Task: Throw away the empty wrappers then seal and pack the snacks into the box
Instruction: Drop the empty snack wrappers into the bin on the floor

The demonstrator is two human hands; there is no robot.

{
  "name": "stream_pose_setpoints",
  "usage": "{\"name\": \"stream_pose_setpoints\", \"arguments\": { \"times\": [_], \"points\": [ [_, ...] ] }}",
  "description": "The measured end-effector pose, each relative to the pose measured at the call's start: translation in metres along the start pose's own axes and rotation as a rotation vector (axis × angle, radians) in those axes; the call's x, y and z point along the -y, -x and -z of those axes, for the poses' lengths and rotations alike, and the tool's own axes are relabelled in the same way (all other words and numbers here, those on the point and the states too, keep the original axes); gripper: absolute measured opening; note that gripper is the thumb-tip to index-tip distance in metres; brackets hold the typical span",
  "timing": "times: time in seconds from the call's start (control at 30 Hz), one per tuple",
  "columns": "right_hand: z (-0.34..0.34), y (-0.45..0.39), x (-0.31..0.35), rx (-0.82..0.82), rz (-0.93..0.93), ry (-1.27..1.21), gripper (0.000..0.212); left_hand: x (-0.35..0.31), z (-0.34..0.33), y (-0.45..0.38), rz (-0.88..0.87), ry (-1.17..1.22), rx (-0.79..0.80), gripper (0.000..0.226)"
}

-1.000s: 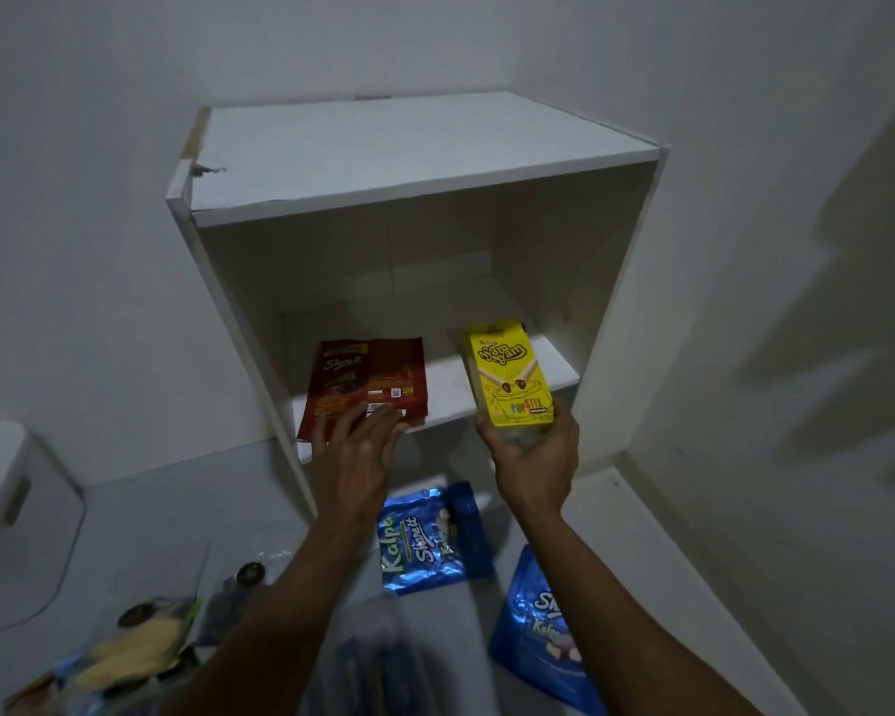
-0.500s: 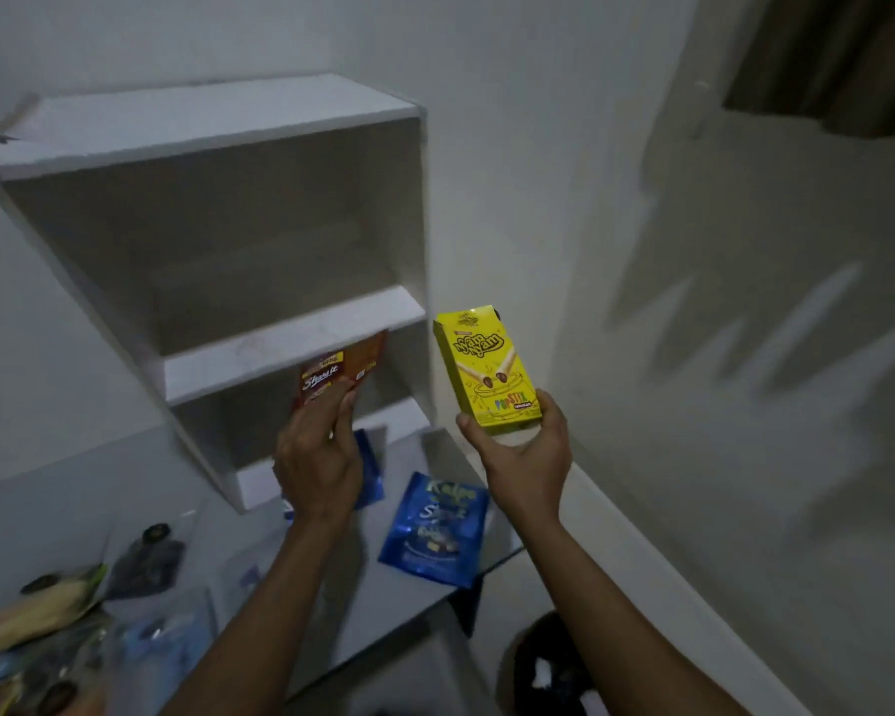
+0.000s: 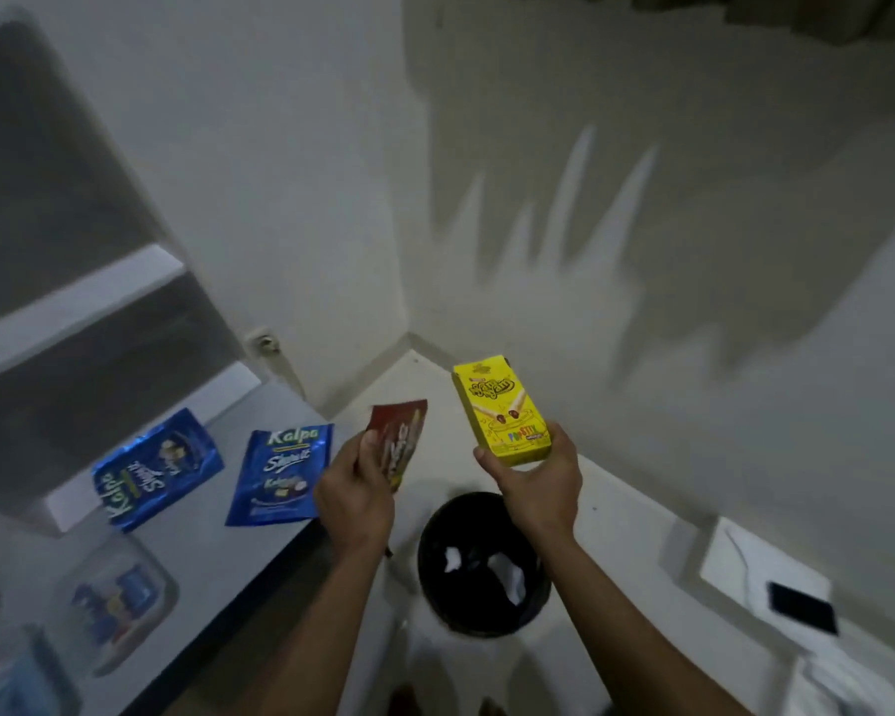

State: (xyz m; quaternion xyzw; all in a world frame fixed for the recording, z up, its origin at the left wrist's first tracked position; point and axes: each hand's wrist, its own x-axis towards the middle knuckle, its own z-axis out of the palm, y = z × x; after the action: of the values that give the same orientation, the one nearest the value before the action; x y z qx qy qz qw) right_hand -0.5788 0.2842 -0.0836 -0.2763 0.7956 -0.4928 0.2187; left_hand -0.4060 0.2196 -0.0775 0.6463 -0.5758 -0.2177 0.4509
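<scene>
While both forearms reach over the bin (image 3: 481, 565), left hand (image 3: 355, 501) pinches red wrapper (image 3: 400, 440), right hand (image 3: 536, 488) clasps yellow box (image 3: 499, 408).

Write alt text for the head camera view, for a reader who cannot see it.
A person holds a red wrapper in the left hand and a yellow snack box in the right hand, above a black bin on the floor. Two blue snack pouches lie on the grey table to the left.

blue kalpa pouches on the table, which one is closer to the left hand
The blue pouch with "Kalpa" upright across its top, lying next to the left hand. The other blue pouch lies farther left, tilted, by the shelf unit.
</scene>
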Motion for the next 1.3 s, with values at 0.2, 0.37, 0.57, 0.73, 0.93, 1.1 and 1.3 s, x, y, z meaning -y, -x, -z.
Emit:
{"name": "stream_pose_setpoints", "arguments": {
  "times": [0.2, 0.37, 0.57, 0.73, 0.93, 1.1, 1.3],
  "points": [
    [0.02, 0.004, -0.076, 0.019, -0.203, 0.17, 0.063, 0.029, -0.052, 0.044, 0.074, -0.033, 0.117, 0.034],
    [-0.001, 0.0, -0.14, 0.135, -0.41, 0.357, 0.085, 0.073, -0.096, 0.069, 0.14, -0.127, 0.206, 0.057],
    [-0.033, -0.009, -0.178, 0.206, -0.511, 0.441, 0.095, 0.121, -0.145, 0.08, 0.215, -0.186, 0.269, 0.051],
    [-0.055, -0.023, -0.201, 0.236, -0.558, 0.45, 0.107, 0.15, -0.177, 0.081, 0.301, -0.223, 0.356, 0.052],
    [-0.061, -0.035, -0.203, 0.234, -0.526, 0.384, 0.11, 0.15, -0.179, 0.076, 0.354, -0.186, 0.483, 0.057],
    [-0.055, -0.04, -0.178, 0.225, -0.504, 0.278, 0.096, 0.129, -0.162, 0.066, 0.384, -0.106, 0.505, 0.043],
    [-0.034, -0.036, -0.126, 0.24, -0.425, 0.235, 0.069, 0.097, -0.124, 0.053, 0.341, -0.08, 0.525, 0.04]
  ]
}}
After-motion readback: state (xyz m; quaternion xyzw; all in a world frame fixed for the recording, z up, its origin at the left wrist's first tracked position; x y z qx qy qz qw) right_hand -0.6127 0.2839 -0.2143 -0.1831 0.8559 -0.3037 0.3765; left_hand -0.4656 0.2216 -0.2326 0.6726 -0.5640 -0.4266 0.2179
